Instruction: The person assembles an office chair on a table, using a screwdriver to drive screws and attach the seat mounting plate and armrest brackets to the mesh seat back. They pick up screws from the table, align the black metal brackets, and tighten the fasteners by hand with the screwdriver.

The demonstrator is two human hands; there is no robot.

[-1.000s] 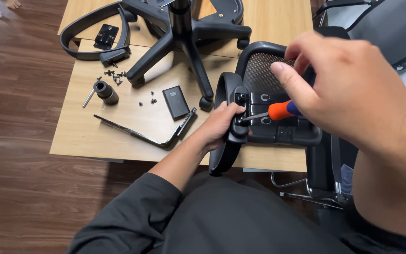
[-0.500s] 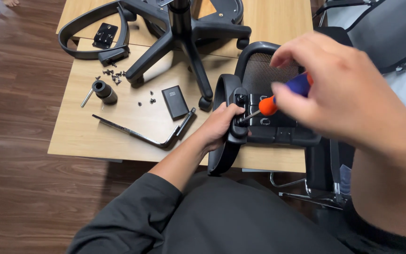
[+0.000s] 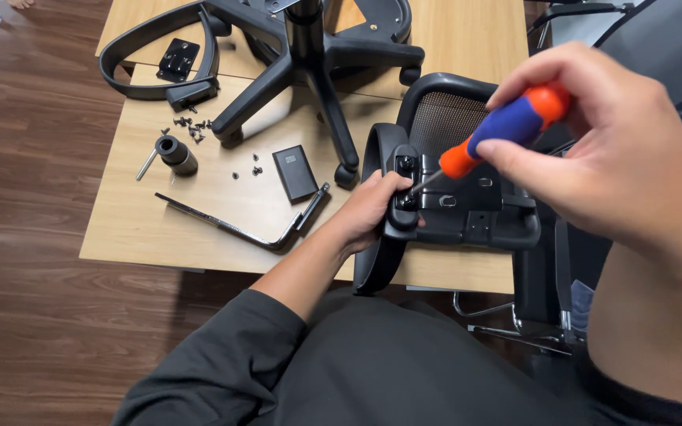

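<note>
Gripping the screwdriver by its orange and blue handle, our right hand fills the right of the frame, fingers curled tight around the handle and wrist bent downward. The metal shaft slants down and left, its tip meeting a screw on the bracket at the frame's centre. Our left hand comes up from the lower middle, forearm stretched out of a dark sleeve, fingers wrapped around the black armrest just beside that bracket, thumb on top. The armrest lies against the mesh chair back, which rests on the table edge.

In the upper left of the frame lie a second armrest, the star base, loose screws, a black cylinder, a bent metal lever and a small black box.
</note>
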